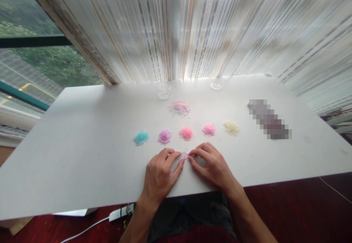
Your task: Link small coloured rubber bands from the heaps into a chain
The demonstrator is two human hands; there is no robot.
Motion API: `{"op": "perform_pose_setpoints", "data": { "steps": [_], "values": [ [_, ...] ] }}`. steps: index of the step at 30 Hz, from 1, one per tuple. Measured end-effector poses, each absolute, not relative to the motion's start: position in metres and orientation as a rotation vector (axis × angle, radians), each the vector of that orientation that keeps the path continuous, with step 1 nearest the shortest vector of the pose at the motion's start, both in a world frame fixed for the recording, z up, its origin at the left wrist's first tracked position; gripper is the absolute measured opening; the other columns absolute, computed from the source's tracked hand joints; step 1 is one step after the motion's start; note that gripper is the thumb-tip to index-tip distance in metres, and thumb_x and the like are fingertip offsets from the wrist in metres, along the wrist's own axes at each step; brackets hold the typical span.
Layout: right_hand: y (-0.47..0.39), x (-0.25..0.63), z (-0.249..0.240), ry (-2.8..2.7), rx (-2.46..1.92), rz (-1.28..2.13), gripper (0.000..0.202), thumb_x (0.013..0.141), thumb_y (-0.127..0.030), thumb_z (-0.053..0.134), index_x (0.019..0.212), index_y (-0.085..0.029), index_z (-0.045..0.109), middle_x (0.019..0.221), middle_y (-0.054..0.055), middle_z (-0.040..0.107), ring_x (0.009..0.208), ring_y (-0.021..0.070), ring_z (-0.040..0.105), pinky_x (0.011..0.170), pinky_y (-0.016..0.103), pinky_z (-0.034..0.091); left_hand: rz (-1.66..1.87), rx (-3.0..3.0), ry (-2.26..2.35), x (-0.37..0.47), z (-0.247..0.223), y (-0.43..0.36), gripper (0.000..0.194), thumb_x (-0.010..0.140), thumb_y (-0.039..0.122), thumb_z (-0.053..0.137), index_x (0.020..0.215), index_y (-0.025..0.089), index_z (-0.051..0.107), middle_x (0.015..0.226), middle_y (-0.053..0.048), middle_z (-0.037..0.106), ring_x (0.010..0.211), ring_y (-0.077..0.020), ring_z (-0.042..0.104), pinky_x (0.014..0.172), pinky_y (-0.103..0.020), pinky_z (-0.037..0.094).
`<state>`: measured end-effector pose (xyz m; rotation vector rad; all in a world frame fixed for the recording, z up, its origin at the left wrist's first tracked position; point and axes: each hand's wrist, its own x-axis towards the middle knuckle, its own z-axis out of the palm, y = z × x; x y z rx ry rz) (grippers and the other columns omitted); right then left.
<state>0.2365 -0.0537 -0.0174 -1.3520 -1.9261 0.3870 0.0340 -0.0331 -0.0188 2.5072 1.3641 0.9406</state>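
Near the front edge of the white table (pixel 96 155), a small pale lilac pile (pixel 185 156) lies between my two hands. My left hand (pixel 163 169) is at its left side, thumb and fingers curved with a gap between them, the tips touching the pile's edge. From the right, my right hand (pixel 210 164) reaches the same pile with curved thumb and fingertips. Just beyond the hands runs a row of small piles: turquoise (pixel 141 137), purple (pixel 165 136), coral pink (pixel 186 133), light pink (pixel 209 129) and yellow (pixel 231 127). A mixed-colour pile (pixel 179 108) lies behind them.
A clear round container (pixel 164 90) stands at the back, with a clear lid (pixel 216 85) to its right. A blurred-out flat object (pixel 269 120) lies on the right. Striped curtains (pixel 176 30) hang behind the table. A white power strip (pixel 121 212) is below the front edge.
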Motion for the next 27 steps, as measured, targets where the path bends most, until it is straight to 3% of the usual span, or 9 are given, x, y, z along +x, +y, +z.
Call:
{"op": "perform_pose_setpoints", "data": {
  "steps": [6,13,20,27],
  "values": [
    [-0.052,0.237,-0.018,-1.93,-1.344,0.408,0.008,0.095,-0.016,0.066,0.098,-0.022,0.071,0.089,0.004,0.066,0.084,0.0205,0.062,0.077,0.035,0.054,0.849,2.514,1.405,0.039,-0.015,-0.032,0.017,0.096,0.028,0.067,0.112,0.024,0.072,0.097,-0.002,0.072,0.077,-0.0183,0.068,0.069,-0.03,0.052],
    [-0.053,0.238,-0.019,-1.921,-1.332,0.414,0.008,0.097,-0.017,0.065,0.099,-0.022,0.07,0.089,0.004,0.067,0.084,0.0197,0.062,0.077,0.034,0.054,0.914,2.519,1.348,0.045,-0.018,-0.028,0.011,0.097,0.024,0.067,0.104,0.024,0.075,0.094,-0.001,0.072,0.073,-0.0173,0.064,0.068,-0.03,0.048],
    [-0.053,0.238,-0.022,-1.888,-1.355,0.389,0.023,0.097,-0.017,0.063,0.119,-0.023,0.067,0.096,0.005,0.067,0.087,0.0199,0.066,0.079,0.034,0.057,0.973,2.452,1.26,0.04,-0.02,-0.029,0.013,0.1,0.023,0.063,0.106,0.024,0.075,0.092,-0.002,0.071,0.076,-0.0177,0.066,0.071,-0.031,0.049],
    [-0.054,0.239,-0.019,-1.871,-1.329,0.441,0.009,0.099,-0.02,0.063,0.102,-0.023,0.071,0.093,0.005,0.067,0.086,0.019,0.066,0.077,0.033,0.056,0.999,2.387,1.239,0.038,-0.02,-0.029,0.014,0.1,0.023,0.064,0.107,0.024,0.076,0.093,-0.002,0.072,0.077,-0.0175,0.068,0.072,-0.03,0.052]
  ]
}}
